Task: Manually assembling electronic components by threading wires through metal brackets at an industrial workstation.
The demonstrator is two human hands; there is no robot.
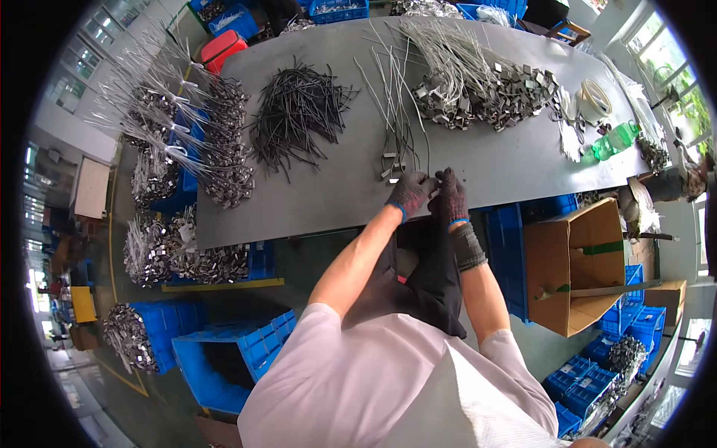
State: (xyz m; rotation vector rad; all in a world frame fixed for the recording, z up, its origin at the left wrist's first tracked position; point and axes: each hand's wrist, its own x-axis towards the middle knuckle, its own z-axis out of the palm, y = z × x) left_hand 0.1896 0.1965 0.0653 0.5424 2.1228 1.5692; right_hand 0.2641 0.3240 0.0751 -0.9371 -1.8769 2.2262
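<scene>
My left hand (pixel 411 193), in a dark knitted glove with a blue cuff, is closed at the near edge of the grey table (pixel 314 205). Right beside it, my right hand (pixel 449 197), gloved the same way, has its fingers pinched. The fingertips almost meet, and whatever they hold is too small to make out. From the left hand's fingers, thin wires (pixel 388 112) fan out away from me across the table. Several small metal pieces (pixel 392 160) at their near ends lie just beyond that hand.
Black short strips (pixel 299 112) lie heaped to the left. A pile of metal clips with pale wires (pixel 485 93) sits at the far right, near a green bottle (pixel 616 142) and a tape roll (pixel 595 102). Blue crates (pixel 216 366) and an open cardboard box (pixel 549 257) flank me.
</scene>
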